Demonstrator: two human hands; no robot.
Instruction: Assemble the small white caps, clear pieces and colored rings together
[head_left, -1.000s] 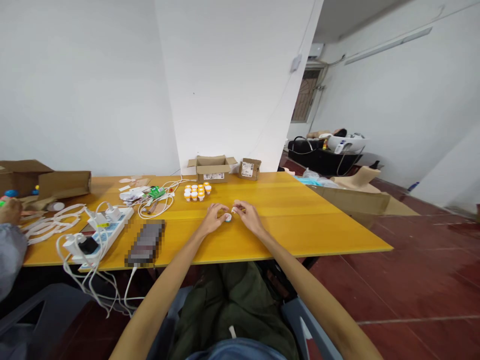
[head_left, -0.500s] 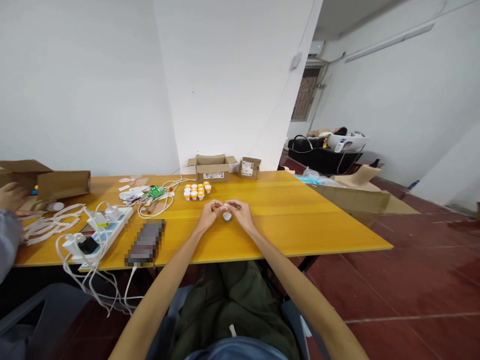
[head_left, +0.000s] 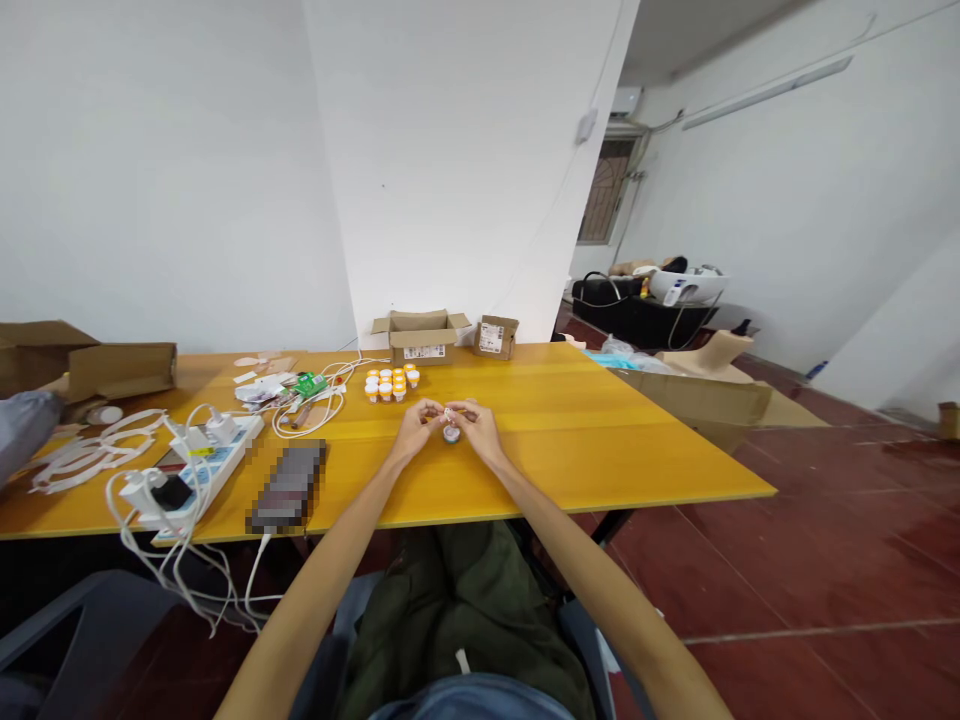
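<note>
My left hand (head_left: 418, 426) and my right hand (head_left: 478, 428) meet fingertip to fingertip above the table (head_left: 585, 440). Between their pinched fingers is a small whitish piece (head_left: 448, 414), too small to name. Just below it, a small round tub (head_left: 451, 434) with a pale top and bluish side stands between the hands; whether the fingers touch it I cannot tell. Farther back, several small white-and-orange cups (head_left: 390, 384) stand grouped together to the left of my hands.
Behind the cups stand an open cardboard box (head_left: 421, 338) and a smaller carton (head_left: 496, 337). To the left lie a phone (head_left: 289, 487), a power strip (head_left: 214, 468) with white cables, and a green packet (head_left: 310, 383). A co-worker's sleeve (head_left: 26, 430) reaches in at far left.
My hands stay pinched together in nearly the same place, and slightly more of the whitish piece shows. At far left, the co-worker's arm has moved farther over the table, towards the box.
</note>
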